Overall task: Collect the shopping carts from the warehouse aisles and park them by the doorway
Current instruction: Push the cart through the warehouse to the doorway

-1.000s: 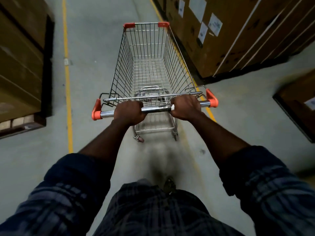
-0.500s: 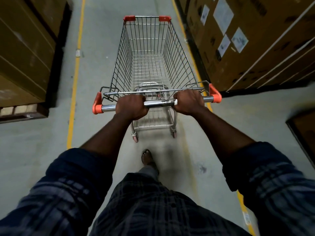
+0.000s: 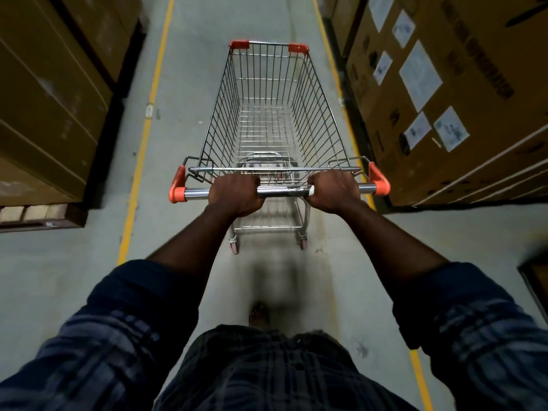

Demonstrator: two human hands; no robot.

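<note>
Gripping handle bar (image 3: 281, 191) of shopping cart (image 3: 320, 114) with left hand (image 3: 235, 195) and right hand (image 3: 333, 192), fingers (image 3: 237, 180) curled tight round it. Standing right behind cart, mid-aisle on concrete floor (image 3: 184, 84), between yellow lines (image 3: 142, 143), cardboard boxes (image 3: 444, 84) stacked both sides.

Dim aisle, flat light from above, greenish-grey cast on the floor (image 3: 184, 84). Brightest spot: a hard glint on the chrome handle bar (image 3: 281, 191) between the left hand (image 3: 234, 194) and right hand (image 3: 332, 192) that grip it. A soft dark shadow pools on the floor just behind the grip. The wire basket of the cart (image 3: 267, 126) ahead of the grip reads fairly sharp; cartons (image 3: 462, 161) to either side are smeared, their labels (image 3: 419, 75) unreadable. Plaid sleeves (image 3: 103, 336), nearest the lens, are soft. Wide-angle bend: yellow lines (image 3: 143, 143) and carton edges splay outward, and the corners darken.
</note>
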